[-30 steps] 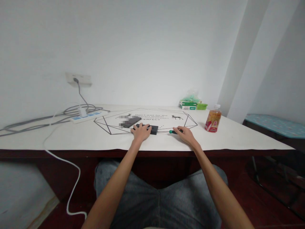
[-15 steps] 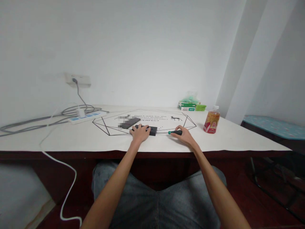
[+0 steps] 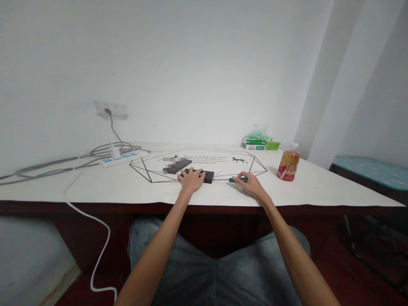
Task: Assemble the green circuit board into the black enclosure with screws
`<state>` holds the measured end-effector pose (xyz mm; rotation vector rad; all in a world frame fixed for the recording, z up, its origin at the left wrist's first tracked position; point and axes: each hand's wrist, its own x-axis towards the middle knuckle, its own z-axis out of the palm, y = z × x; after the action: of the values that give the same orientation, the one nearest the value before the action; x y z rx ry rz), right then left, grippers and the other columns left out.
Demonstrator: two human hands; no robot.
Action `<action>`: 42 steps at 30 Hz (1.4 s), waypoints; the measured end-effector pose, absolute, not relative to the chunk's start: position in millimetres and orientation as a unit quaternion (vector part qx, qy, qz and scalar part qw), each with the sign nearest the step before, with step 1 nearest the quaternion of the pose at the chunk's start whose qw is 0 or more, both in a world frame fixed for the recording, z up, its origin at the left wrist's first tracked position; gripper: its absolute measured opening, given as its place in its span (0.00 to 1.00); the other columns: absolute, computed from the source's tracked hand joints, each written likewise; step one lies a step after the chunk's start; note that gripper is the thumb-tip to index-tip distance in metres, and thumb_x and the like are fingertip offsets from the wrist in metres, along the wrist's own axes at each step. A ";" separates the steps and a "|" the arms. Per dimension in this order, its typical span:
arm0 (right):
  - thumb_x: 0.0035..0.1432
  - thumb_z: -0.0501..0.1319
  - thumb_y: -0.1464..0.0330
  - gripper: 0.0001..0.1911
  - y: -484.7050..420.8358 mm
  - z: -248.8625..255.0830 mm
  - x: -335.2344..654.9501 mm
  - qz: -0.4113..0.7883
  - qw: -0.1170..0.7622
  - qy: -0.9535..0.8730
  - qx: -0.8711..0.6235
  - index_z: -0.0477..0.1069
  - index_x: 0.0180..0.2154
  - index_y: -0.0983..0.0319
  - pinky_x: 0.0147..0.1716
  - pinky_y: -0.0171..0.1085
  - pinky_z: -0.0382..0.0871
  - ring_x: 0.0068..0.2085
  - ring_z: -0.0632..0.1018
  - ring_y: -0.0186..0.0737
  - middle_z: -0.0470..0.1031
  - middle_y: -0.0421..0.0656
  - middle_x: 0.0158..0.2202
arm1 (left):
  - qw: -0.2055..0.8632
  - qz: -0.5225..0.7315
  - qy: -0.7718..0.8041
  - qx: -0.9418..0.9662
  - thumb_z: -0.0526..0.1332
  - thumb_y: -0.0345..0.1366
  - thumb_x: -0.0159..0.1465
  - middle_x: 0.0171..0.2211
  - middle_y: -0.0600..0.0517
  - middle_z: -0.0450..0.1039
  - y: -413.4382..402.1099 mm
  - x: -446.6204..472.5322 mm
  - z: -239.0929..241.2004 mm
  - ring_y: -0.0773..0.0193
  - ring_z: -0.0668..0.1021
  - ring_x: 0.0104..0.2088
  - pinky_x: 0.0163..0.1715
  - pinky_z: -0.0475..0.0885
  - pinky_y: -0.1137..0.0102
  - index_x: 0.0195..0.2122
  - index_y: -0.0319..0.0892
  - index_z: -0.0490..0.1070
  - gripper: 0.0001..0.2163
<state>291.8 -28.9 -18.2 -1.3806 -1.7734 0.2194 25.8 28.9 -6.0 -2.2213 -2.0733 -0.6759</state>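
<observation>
In the head view, a black box (image 3: pixel 209 177) is lying on the table (image 3: pixel 111 188); the left hand (image 3: pixel 191 182) is resting atop it, fingers spread; right of the box, the right hand (image 3: pixel 251 185), fingers curled, is gripping a screwdriver (image 3: pixel 232 180).

A bottle (image 3: pixel 288 165) stands upright; a power strip (image 3: pixel 129 157) lies beside cables (image 3: pixel 57 162)

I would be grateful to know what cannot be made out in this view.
Head view: black box, partly covered by the left hand.
Head view: screwdriver, handle partly hidden by the right hand, tip too small to make out.
Head view: dark specks, too small to identify.
Head view: bottle, label wording too small to read.
</observation>
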 end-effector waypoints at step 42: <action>0.58 0.56 0.45 0.25 -32.7 -14.0 290.2 0.075 0.421 -0.700 -0.572 0.75 0.30 0.60 0.32 0.37 0.61 0.31 0.72 0.42 0.75 0.44 0.27 | 0.020 -0.214 -0.668 -0.713 0.44 0.55 0.67 0.64 0.46 0.62 30.1 26.4 -6.3 0.28 0.61 0.60 0.52 0.57 0.38 0.59 0.59 0.70 0.25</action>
<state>290.2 -32.7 -14.0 -1.4326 -1.7540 0.1872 26.4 30.1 -6.3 -2.2106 -2.0714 -0.6642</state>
